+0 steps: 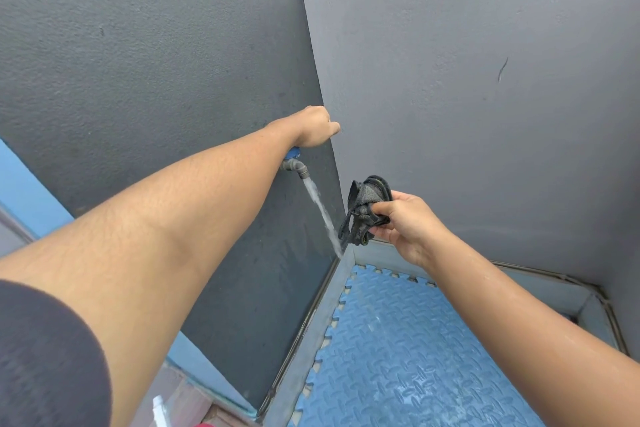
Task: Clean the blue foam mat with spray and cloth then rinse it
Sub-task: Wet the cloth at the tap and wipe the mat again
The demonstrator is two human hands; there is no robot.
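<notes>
The blue foam mat (408,350) lies on the floor at the lower right, its toothed edge along a grey ledge, its surface wet. My left hand (313,126) is closed over the blue handle of a wall tap (294,165). Water (322,211) streams down and to the right from the spout. My right hand (403,224) pinches a dark, crumpled cloth (363,211) just right of the stream, its lower edge close to the water.
Dark grey walls (467,97) meet in a corner behind the tap. A grey ledge (311,329) borders the mat. A white bottle tip (160,407) shows at the bottom left beside a red object (207,424).
</notes>
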